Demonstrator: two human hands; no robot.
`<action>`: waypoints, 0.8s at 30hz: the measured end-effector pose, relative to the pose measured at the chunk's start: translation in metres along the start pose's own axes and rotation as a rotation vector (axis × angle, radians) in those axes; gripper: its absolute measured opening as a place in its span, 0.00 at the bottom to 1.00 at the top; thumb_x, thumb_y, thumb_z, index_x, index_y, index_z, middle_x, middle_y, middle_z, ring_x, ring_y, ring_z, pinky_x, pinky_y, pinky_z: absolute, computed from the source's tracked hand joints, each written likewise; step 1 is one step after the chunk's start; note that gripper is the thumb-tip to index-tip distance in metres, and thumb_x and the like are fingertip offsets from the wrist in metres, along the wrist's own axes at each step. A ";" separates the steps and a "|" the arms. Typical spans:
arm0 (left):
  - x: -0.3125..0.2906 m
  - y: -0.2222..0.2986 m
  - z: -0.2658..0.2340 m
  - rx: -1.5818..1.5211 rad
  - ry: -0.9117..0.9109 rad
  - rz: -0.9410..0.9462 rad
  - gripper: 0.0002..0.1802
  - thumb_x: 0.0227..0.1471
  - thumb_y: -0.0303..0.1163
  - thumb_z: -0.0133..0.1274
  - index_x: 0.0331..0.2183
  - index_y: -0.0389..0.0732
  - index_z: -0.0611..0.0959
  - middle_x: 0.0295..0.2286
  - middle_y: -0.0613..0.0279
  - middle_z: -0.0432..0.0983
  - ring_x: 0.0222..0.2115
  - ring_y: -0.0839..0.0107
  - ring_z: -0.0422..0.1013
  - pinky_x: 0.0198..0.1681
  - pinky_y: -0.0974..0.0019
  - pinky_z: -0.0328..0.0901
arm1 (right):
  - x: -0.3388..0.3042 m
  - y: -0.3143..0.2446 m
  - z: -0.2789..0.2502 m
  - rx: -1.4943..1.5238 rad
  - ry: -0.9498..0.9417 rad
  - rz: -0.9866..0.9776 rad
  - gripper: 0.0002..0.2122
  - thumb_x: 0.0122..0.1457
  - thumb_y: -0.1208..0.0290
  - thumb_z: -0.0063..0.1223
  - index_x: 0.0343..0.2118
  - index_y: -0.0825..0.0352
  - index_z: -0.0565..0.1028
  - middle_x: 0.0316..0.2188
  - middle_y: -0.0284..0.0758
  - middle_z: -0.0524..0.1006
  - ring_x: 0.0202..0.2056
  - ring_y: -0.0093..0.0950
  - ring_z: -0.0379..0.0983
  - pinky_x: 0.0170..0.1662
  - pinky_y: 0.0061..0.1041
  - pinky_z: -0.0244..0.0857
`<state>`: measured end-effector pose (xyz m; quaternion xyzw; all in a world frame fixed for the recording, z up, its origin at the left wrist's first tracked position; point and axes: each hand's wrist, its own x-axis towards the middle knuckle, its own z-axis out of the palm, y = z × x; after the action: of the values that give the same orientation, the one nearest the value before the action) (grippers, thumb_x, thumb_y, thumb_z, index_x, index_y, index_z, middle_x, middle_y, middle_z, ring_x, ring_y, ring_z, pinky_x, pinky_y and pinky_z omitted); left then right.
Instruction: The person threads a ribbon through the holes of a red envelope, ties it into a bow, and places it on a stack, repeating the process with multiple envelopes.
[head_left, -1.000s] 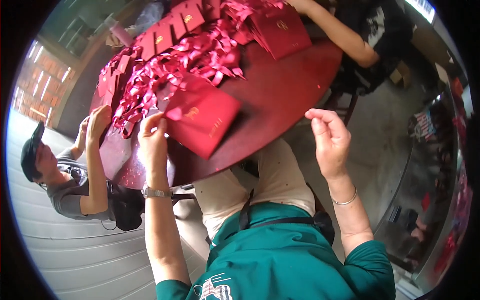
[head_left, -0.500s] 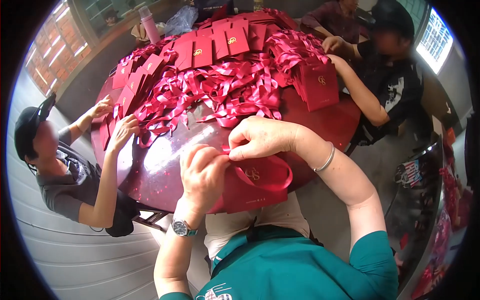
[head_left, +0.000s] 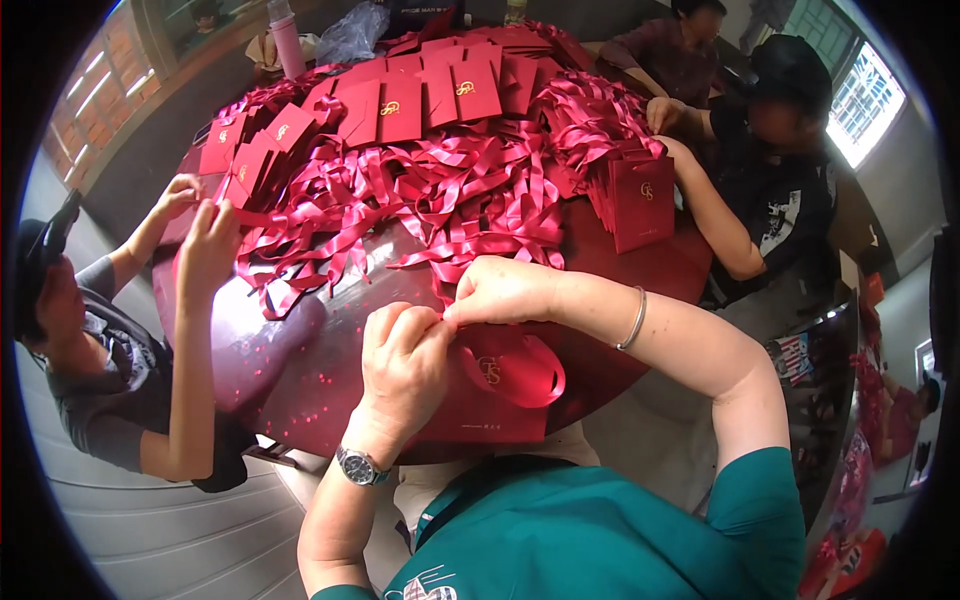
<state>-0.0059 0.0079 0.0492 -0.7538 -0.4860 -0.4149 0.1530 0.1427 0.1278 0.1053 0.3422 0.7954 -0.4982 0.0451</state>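
A red paper gift bag [head_left: 500, 428] with a gold emblem lies at the table's near edge, in front of my body. Its red satin ribbon [head_left: 548, 388] curves in a loop over the bag's front. My left hand [head_left: 405, 360] is closed in a pinch at the top of the bag. Against it, fingertips meeting, my right hand [head_left: 505, 290] is closed too and comes in from the right. The ribbon runs up under the fingers of both hands. The exact spot they pinch is mostly hidden by the fingers.
Loose red ribbons [head_left: 480, 215] are heaped mid-table, with rows of red bags [head_left: 400, 110] behind. More bags [head_left: 643, 205] stand at right. People sit left and right; the left person's hand [head_left: 208, 240] works on a ribbon. A pink bottle [head_left: 287, 45] stands at the back.
My hands have drawn closer together at the ribbon, and the bit of ribbon between them is now covered. The person at left has raised a hand with a ribbon. The view has shifted slightly.
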 end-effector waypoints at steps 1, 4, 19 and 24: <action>0.001 0.000 0.001 -0.019 -0.013 -0.014 0.07 0.40 0.22 0.59 0.27 0.38 0.81 0.29 0.60 0.71 0.32 0.60 0.70 0.36 0.62 0.66 | 0.003 0.001 -0.001 -0.024 0.005 0.018 0.16 0.53 0.60 0.58 0.16 0.66 0.76 0.09 0.25 0.65 0.13 0.15 0.58 0.17 0.23 0.51; 0.003 0.000 0.006 -0.092 -0.023 -0.076 0.08 0.39 0.21 0.59 0.28 0.37 0.81 0.29 0.59 0.71 0.31 0.60 0.69 0.33 0.61 0.67 | 0.005 0.005 -0.006 -0.057 -0.008 0.029 0.15 0.53 0.60 0.58 0.16 0.67 0.76 0.10 0.25 0.66 0.14 0.16 0.60 0.17 0.23 0.52; -0.002 -0.016 0.012 -0.504 -0.222 -0.239 0.10 0.40 0.14 0.56 0.28 0.36 0.77 0.30 0.54 0.75 0.33 0.55 0.71 0.37 0.59 0.68 | 0.051 0.040 -0.041 -0.119 0.414 -0.015 0.12 0.48 0.65 0.54 0.19 0.70 0.78 0.12 0.34 0.72 0.16 0.21 0.68 0.22 0.28 0.63; -0.005 -0.021 0.015 -0.590 -0.273 -0.344 0.10 0.40 0.14 0.56 0.28 0.35 0.77 0.30 0.54 0.75 0.34 0.54 0.72 0.38 0.60 0.67 | 0.073 0.077 -0.055 -0.157 0.637 0.094 0.12 0.48 0.65 0.53 0.19 0.71 0.78 0.13 0.37 0.73 0.18 0.23 0.70 0.25 0.29 0.65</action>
<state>-0.0173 0.0248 0.0325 -0.7213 -0.4810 -0.4523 -0.2093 0.1476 0.2300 0.0437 0.5125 0.7888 -0.3009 -0.1567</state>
